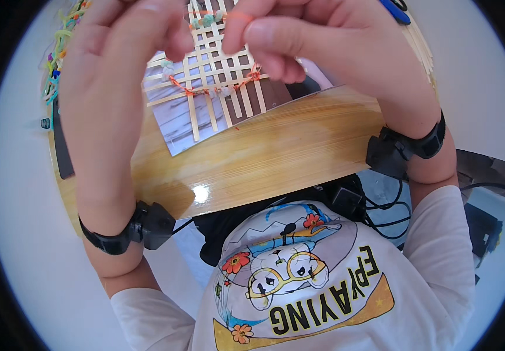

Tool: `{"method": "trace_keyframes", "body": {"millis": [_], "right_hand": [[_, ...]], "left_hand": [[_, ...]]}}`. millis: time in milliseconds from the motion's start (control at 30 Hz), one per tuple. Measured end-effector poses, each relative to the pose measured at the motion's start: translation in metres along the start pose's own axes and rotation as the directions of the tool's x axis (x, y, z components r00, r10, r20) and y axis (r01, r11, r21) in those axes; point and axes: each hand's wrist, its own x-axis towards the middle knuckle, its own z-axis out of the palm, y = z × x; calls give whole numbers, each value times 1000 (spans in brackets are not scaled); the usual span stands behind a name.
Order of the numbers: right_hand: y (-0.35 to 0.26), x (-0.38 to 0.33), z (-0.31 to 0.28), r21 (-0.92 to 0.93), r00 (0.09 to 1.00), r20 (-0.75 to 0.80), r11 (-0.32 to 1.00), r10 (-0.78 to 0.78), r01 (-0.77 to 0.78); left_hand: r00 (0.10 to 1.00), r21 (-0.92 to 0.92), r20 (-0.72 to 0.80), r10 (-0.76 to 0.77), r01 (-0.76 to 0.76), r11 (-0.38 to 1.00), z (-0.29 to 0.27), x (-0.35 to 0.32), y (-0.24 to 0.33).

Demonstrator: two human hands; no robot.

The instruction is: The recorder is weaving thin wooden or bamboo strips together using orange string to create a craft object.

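Observation:
A lattice of pale wooden strips [199, 100], woven over and under, lies in front of me. An orange cord [185, 89] with whitish and pale green stone-like pieces [208, 20] loops over it. Above its far part, my left hand [138, 41] is raised with curled fingers; the top edge cuts off part of it, so its grip is hidden. Opposite it, my right hand [311, 38] pinches thumb against forefinger, with an orange strand across the fingertip. That strand runs through the gap toward the left fingers.
Beneath the lattice is a marble-patterned sheet [177, 139] on a wooden table [276, 146] with a curved near edge. Colourful cords [59, 55] lie at the far left. Blue-handled scissors [397, 10] and loose wooden strips [421, 44] are at the far right. Black cables [381, 207] hang by my lap.

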Motion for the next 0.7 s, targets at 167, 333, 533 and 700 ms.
{"method": "trace_keyframes", "body": {"millis": [167, 333, 533, 700], "right_hand": [[10, 3, -19, 178, 993, -45, 977, -109, 115], [26, 7, -30, 40, 945, -112, 949, -308, 314], [29, -8, -35, 42, 940, -215, 959, -264, 279], [26, -11, -31, 180, 891, -80, 873, -447, 454]], "left_hand": [[994, 826, 72, -82, -14, 564, 9, -4, -6], [983, 843, 153, -97, -79, 532, 15, -8, -30], [982, 854, 111, -150, -17, 520, 20, -6, -36], [979, 839, 119, -166, -10, 544, 21, -8, -35]]}}
